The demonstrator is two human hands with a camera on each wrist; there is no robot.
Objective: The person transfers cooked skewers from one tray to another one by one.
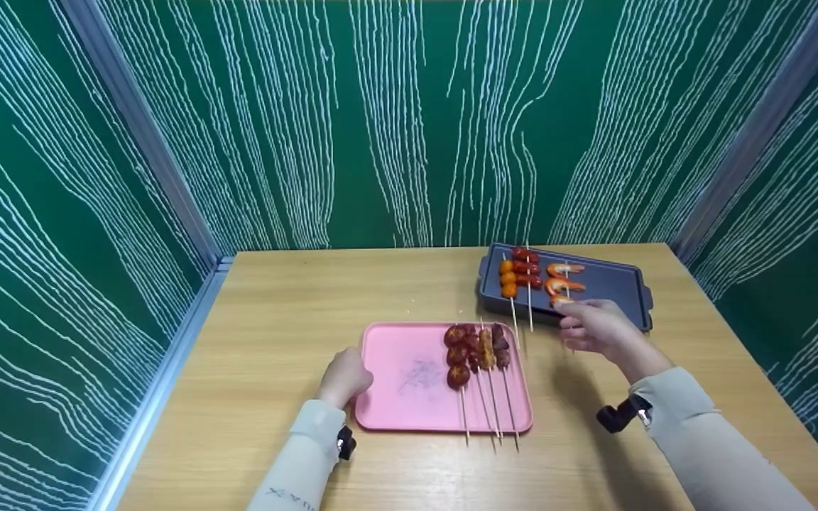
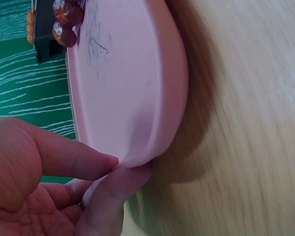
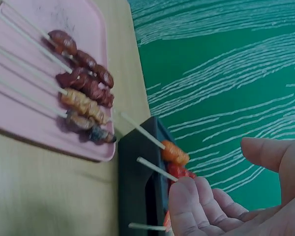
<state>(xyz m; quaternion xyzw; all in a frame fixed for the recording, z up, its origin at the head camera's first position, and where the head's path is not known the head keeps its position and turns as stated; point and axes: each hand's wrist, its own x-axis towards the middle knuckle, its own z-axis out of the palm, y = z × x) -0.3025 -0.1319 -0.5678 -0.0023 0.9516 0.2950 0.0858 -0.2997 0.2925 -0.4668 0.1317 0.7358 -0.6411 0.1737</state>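
Observation:
With thumb and fingers my left hand (image 1: 346,376) pinches the left rim of a pink tray (image 2: 123,88), and the tray's near side stands off the wood in the left wrist view. Several skewers lie at the tray's right end: a scored brown ball skewer (image 1: 458,355), a dark red meat skewer (image 3: 88,88), a golden one (image 1: 487,349) and a dark meat one (image 1: 500,348). My right hand (image 1: 601,328), thumb apart from the fingers, hovers by the near end of a shrimp skewer (image 1: 564,285) on a black grill pan (image 1: 611,284).
An orange ball skewer (image 1: 508,278) and a red sausage skewer (image 1: 527,268) lie at the pan's left side, sticks jutting over its front edge. Both containers stand on a wooden table (image 1: 274,298). Green walls with white lines (image 1: 395,128) rise behind and at both sides.

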